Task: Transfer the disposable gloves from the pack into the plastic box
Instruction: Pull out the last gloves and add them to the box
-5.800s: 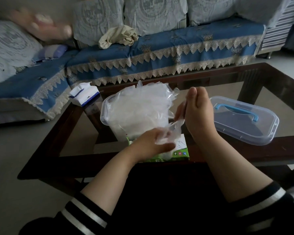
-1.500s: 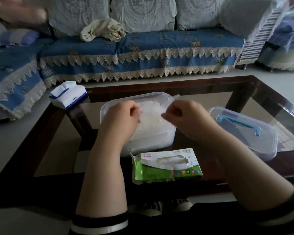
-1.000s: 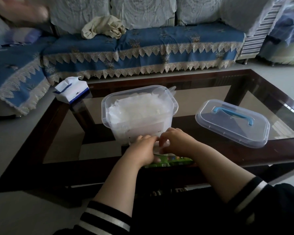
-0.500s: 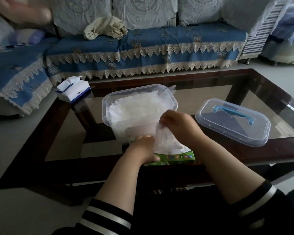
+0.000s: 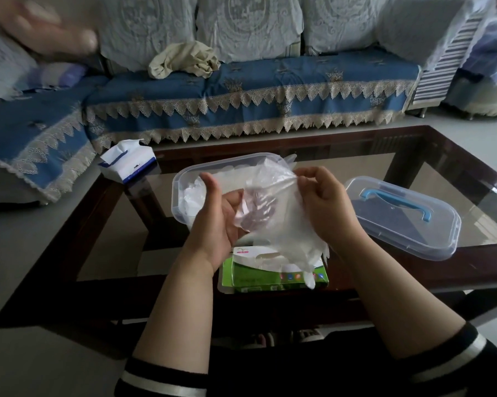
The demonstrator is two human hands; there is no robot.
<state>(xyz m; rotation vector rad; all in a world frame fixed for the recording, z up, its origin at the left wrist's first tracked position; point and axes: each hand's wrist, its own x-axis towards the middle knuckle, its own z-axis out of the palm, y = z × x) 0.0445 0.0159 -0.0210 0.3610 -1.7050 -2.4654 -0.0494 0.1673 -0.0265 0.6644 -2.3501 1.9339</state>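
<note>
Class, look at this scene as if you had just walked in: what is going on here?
A person holds a clear disposable glove in both hands above the table. The right hand pinches its upper edge; the left hand supports it. Behind sits the plastic box, already holding gloves. The green glove pack lies below, and the box lid rests to the right.

- You have two hands up: left hand (image 5: 218,222), right hand (image 5: 324,204).
- One clear glove (image 5: 276,216) stretched between your fingers.
- One plastic box (image 5: 181,179) just beyond your fingertips, gloves inside too many to count.
- One green pack (image 5: 258,277) below your fingers.
- One lid (image 5: 399,219) right of your right fingers.
- One tissue pack (image 5: 128,160) far left of your left fingers.
</note>
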